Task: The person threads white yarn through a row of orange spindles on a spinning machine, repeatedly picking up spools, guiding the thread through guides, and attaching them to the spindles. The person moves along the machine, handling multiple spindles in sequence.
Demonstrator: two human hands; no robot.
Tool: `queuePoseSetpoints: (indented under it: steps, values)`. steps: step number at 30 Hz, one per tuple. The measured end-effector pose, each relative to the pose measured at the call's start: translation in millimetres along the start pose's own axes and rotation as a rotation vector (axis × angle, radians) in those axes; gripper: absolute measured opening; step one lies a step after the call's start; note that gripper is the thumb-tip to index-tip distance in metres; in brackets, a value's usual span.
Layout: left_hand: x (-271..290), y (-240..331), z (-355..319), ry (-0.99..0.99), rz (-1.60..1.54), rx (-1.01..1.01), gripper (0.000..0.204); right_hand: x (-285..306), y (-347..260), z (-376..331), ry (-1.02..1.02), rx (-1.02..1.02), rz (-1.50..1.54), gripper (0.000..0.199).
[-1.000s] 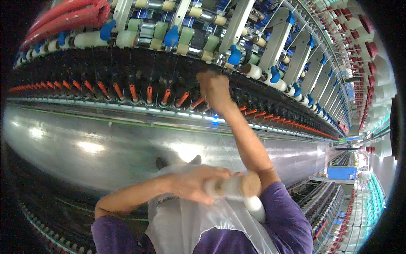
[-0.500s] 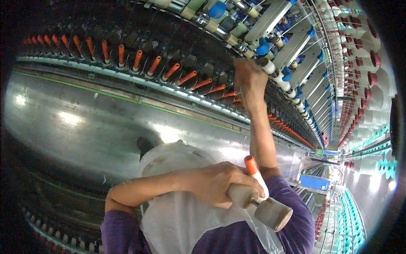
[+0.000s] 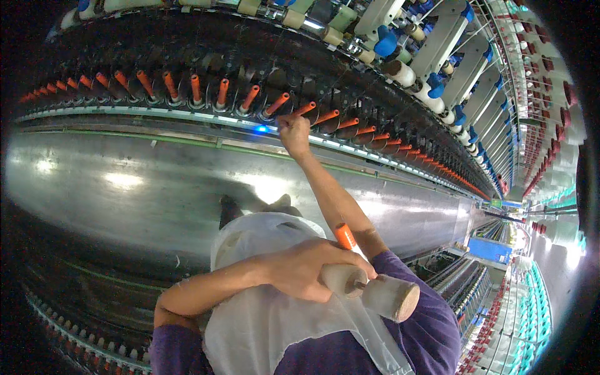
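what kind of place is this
Most likely a textile spinning mill: a long machine frame with a row of orange spindles, more rows beyond, and the left hand holding wound yarn bobbins.

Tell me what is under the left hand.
The left hand grips a pale bobbin and an orange tube. Below hangs a white bag. Its contents are hidden.
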State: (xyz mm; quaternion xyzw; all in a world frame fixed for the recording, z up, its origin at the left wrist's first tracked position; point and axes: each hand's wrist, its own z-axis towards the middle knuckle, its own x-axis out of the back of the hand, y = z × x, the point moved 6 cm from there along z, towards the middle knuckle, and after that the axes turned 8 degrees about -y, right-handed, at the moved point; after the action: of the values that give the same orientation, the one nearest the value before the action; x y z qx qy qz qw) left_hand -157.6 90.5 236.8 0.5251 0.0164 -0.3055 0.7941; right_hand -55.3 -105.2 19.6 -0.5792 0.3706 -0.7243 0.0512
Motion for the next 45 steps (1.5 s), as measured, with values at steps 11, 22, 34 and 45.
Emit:
queuePoseSetpoints:
  steps: [11, 22, 34, 45]
  values:
    - [-8.1, 16.9, 11.8, -0.036, 0.052, -0.214, 0.054, 174.8, -207.9, 63.7, 0.123, 0.719, -0.930, 0.002]
    - [-14.0, 21.8, 11.7, -0.009, 0.028, -0.280, 0.052, 171.6, -196.8, 97.5, 0.066, 0.554, -1.196, 0.009]
    - [-12.9, 16.6, 16.3, -0.034, 0.143, -0.296, 0.058, 95.3, -159.8, -8.4, -0.267, 0.838, -0.905, 0.003]
    - [116.7, 60.4, -17.7, 0.314, 1.226, 0.528, 0.055, 14.5, -30.0, -119.2, -0.403, 0.272, -0.124, 0.006]
